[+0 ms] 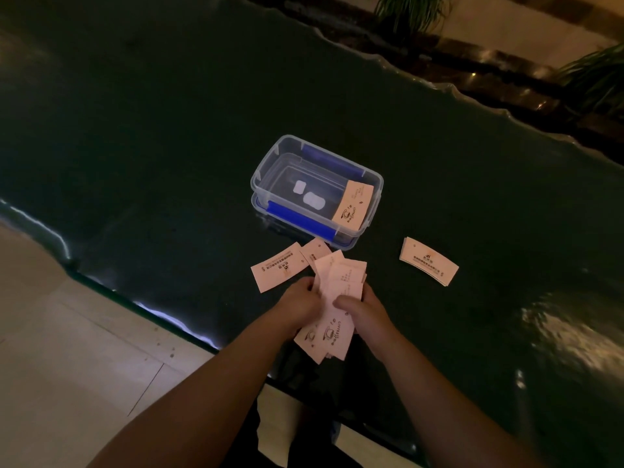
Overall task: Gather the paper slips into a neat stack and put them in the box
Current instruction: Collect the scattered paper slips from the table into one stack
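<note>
I see both hands at lower centre — left hand and right hand fingers clamped on a fanned bunch of paper slips. Clear box sits mid-frame on the dark tabletop with one slip inside — a small stack lies right of it.

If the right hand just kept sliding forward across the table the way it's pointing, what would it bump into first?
Probably the clear plastic box. The right hand, gripping the messy bunch of slips, points up-table toward the box's near blue-clipped wall. Bare dark table lies between them; the depth is hard to judge.
</note>
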The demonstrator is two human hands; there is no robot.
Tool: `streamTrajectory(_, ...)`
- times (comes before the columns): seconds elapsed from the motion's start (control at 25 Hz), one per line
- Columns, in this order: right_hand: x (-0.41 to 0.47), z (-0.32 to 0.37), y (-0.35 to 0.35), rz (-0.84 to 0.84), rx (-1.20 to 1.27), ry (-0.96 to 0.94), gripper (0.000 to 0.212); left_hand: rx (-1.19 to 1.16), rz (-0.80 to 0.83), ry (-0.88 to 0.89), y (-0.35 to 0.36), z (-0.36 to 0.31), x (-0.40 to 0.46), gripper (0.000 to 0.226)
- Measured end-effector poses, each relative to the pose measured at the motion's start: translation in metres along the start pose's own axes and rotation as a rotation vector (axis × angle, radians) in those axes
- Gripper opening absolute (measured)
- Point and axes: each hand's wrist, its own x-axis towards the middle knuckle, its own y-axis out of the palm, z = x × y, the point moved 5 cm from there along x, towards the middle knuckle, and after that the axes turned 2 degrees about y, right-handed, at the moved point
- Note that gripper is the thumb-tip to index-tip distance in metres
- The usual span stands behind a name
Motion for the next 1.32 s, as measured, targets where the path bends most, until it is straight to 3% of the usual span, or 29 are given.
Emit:
streamTrajectory(0.28,0.004,0.026,-0.013,-0.043,-0.056,-0.042,0.076,-0.083,-0.024,0.133,-0.001,-0.015,0.000,0.025)
streamTrajectory(0.48,0.010,0.037,-0.003,-0.044,-0.141,-0.048,0.079,0.333,-0.169,0.293,-0.025,-0.025,0.004,0.026)
streamTrajectory(0.6,0.015,0.038,0.000,-0.068,-0.173,-0.014,0.081,0.641,-0.386,0.284,-0.059,-0.020,0.008,0.045)
streamTrajectory(0.8,0.017,0.040,0.004,-0.079,-0.226,-0.008,0.078,0.728,-0.419,0.160,-0.082,-0.009,0.015,0.066)
streamTrajectory(1.04,0.017,0.040,0.016,-0.017,-0.192,0.040,0.063,0.568,-0.371,0.095,-0.068,-0.003,0.017,0.044)
streamTrajectory(1.2,0.017,0.035,0.017,-0.037,-0.141,0.108,0.060,0.437,-0.326,-0.007,-0.059,-0.001,0.014,0.049)
streamTrajectory(1.32,0.017,0.031,0.016,-0.017,-0.087,0.153,0.058,0.359,-0.301,-0.006,-0.054,0.000,0.014,0.030)
